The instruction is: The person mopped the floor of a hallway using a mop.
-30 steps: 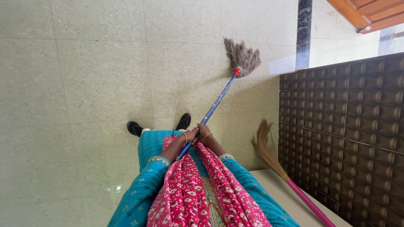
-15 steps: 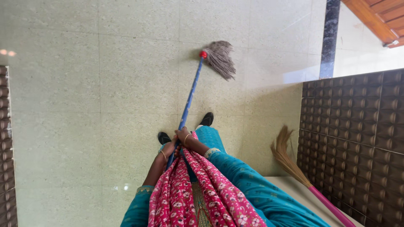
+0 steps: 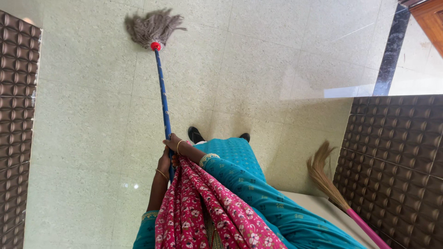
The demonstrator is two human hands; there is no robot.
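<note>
I hold a mop with a blue handle (image 3: 162, 97) in both hands. My right hand (image 3: 176, 144) grips the handle higher up, and my left hand (image 3: 164, 162) grips it just below, close to my body. The grey string mop head (image 3: 151, 27), joined by a red collar, lies on the pale speckled floor tiles (image 3: 258, 55) far out to the front left. My black shoes (image 3: 195, 134) show under a teal dress and a pink flowered scarf.
A broom with a pink handle (image 3: 339, 200) leans at the right against a dark brown tufted panel (image 3: 397, 152). Another tufted brown panel (image 3: 16, 92) runs along the left edge. A black strip (image 3: 390, 53) and a wooden door lie at the top right.
The mop head has swept across the floor from the right to the far left. My hands and body have turned left with it, and the view has shifted the same way.
</note>
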